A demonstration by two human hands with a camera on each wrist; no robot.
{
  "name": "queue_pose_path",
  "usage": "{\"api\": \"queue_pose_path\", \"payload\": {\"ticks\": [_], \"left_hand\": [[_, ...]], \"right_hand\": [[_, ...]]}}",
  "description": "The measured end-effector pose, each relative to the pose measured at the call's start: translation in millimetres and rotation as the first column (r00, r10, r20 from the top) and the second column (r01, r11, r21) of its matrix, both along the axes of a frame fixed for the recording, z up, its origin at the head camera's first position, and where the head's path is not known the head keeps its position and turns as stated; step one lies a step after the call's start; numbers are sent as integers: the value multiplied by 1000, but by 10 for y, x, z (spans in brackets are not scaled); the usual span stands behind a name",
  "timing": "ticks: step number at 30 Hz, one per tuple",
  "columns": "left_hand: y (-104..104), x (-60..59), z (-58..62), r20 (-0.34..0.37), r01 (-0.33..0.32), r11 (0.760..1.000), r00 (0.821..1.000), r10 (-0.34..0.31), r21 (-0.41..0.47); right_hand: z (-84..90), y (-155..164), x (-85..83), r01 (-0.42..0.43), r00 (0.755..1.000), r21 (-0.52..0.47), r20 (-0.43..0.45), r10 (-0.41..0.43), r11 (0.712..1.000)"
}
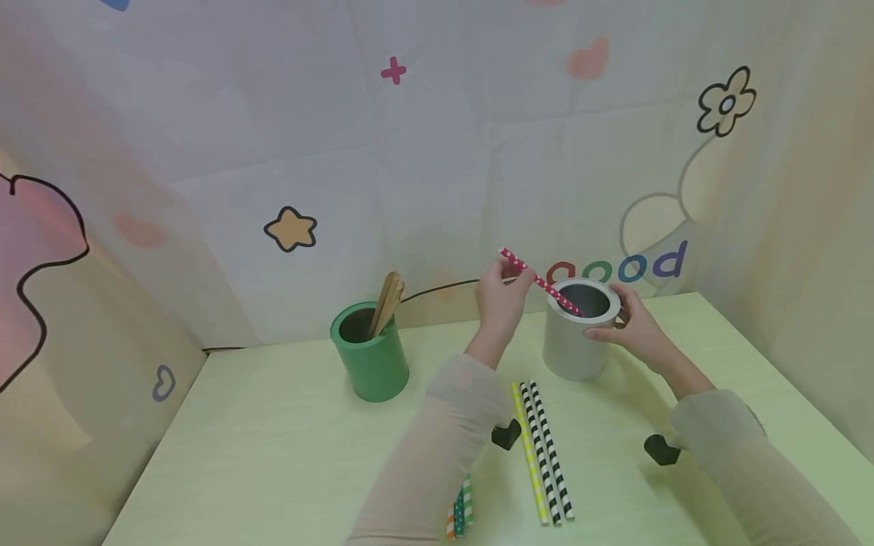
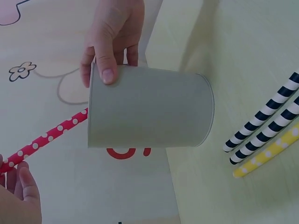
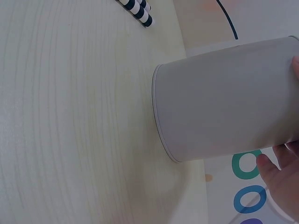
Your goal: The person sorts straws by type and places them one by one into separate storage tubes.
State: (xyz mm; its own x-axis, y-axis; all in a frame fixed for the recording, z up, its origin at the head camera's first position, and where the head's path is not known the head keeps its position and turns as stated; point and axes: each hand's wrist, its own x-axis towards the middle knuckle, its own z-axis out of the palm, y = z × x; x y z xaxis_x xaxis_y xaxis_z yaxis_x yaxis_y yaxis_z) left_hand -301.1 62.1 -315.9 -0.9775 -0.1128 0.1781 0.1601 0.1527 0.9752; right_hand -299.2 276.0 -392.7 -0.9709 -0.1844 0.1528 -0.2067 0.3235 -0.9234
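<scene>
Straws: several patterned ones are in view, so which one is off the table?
The red white-dotted straw: the left hand pinches it, its lower end inside the grey cup. The yellow and black-striped straws lie flat on the table.

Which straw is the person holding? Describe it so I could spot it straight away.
Find the grey cylindrical cup on the pale table. The red paper straw with white dots, pinched by the left hand, slants into it. The other straws all lie flat.

Bright, even light — soft shadows, slightly hazy.
</scene>
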Motion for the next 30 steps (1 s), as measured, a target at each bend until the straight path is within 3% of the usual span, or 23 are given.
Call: {"api": "queue_pose_path", "payload": {"ticks": [5, 14, 23, 30], "left_hand": [[63, 21, -65, -3, 20, 999, 1000, -20, -35], [41, 27, -186, 60, 87, 994, 995, -83, -60], [-111, -7, -351, 97, 105, 994, 990, -100, -42], [-328, -24, -428, 83, 104, 990, 992, -96, -92]], "right_hand": [[-3, -17, -1, -5, 1000, -8, -8, 4, 1000], [-1, -26, -7, -1, 1000, 0, -10, 1, 1000], [6, -19, 5, 10, 1000, 13, -4, -10, 1000], [0, 6, 5, 8, 1000, 17, 3, -8, 1000]]}}
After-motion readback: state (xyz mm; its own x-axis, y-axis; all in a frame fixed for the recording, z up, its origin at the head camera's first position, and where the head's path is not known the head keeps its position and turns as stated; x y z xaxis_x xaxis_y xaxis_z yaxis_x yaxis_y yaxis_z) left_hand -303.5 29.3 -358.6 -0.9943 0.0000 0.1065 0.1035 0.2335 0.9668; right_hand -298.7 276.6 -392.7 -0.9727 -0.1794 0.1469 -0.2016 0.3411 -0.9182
